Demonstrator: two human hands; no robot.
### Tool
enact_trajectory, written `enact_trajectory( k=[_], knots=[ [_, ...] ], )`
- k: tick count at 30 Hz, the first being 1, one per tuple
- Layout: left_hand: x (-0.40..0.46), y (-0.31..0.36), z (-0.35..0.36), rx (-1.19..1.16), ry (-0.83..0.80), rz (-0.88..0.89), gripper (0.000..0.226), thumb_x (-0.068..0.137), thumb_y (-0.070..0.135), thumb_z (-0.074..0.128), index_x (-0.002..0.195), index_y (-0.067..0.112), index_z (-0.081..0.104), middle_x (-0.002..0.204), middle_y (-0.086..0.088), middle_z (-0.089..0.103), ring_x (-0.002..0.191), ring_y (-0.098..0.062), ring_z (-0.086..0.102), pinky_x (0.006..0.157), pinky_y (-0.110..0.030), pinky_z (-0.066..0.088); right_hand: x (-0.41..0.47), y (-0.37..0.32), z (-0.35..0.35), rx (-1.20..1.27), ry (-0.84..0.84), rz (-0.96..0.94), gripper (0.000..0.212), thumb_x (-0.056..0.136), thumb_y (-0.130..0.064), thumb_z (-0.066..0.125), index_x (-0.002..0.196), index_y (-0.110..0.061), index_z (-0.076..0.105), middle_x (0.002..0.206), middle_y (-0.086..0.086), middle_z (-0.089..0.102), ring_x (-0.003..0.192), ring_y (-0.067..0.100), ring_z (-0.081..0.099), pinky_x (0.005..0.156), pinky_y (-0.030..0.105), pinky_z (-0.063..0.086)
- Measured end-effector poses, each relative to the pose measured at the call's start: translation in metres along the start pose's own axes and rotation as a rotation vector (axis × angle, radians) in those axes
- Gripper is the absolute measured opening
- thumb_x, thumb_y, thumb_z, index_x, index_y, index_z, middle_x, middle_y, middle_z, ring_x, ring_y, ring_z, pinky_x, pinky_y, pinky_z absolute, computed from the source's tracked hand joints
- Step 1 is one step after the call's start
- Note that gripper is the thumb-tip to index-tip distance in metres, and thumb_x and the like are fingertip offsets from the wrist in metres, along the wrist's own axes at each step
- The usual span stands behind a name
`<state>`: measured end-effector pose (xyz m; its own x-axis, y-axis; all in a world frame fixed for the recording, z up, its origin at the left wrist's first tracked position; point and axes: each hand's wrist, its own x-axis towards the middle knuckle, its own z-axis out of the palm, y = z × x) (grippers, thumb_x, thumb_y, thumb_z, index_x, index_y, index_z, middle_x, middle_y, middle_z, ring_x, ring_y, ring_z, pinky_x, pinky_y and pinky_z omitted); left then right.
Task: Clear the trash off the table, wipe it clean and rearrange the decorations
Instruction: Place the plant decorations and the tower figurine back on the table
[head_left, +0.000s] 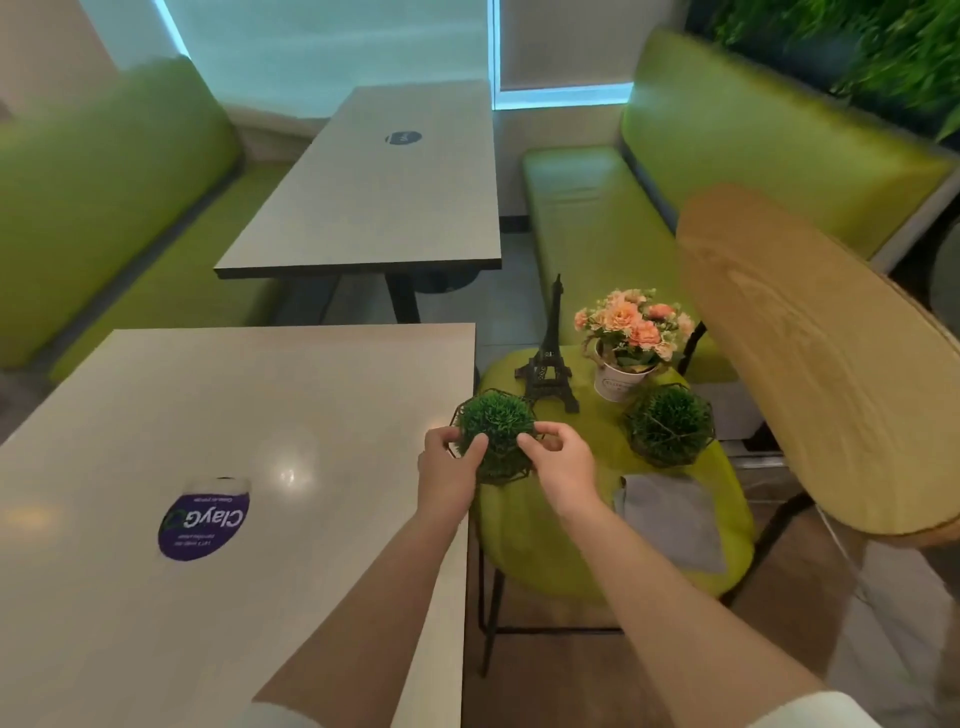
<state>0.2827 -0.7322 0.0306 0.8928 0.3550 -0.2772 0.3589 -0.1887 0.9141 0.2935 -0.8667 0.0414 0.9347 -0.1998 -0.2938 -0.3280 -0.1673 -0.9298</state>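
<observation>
A green grass ball in a black wire frame sits between my two hands, just off the right edge of the beige table and above the green chair seat. My left hand grips its left side, thumb and fingers curled on the frame. My right hand pinches its right side. On the seat stand a second grass ball, a black Eiffel Tower model and a white pot of peach flowers. A grey cloth lies on the seat's near right.
The table bears a purple round sticker. A wooden chair back rises on the right. Another table stands beyond, flanked by green benches.
</observation>
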Motion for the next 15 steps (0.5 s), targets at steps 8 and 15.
enact_trajectory(
  k=[8,15],
  knots=[
    [0.0,-0.002,-0.086,0.001,0.119,0.047,0.037,0.089,0.04,0.066,0.118,0.022,0.052,0.12,0.0,0.051,0.114,-0.018,0.05,0.097,-0.035,0.044,-0.03,-0.022,0.074,0.05,-0.074,-0.023,0.024,0.086,-0.029,0.072,0.106,-0.024,0.059,0.098,0.0,0.064,0.094,0.019,0.065,0.086,0.046,0.057],
    [0.034,-0.015,-0.173,-0.036,0.098,0.058,0.031,0.09,0.035,0.066,0.112,0.024,0.048,0.122,-0.002,0.05,0.111,-0.016,0.048,0.087,-0.027,0.039,-0.045,-0.042,0.161,0.084,-0.101,-0.008,0.026,0.085,-0.024,0.074,0.106,-0.018,0.06,0.095,0.004,0.066,0.09,0.022,0.067,0.085,0.046,0.057]
  ],
)
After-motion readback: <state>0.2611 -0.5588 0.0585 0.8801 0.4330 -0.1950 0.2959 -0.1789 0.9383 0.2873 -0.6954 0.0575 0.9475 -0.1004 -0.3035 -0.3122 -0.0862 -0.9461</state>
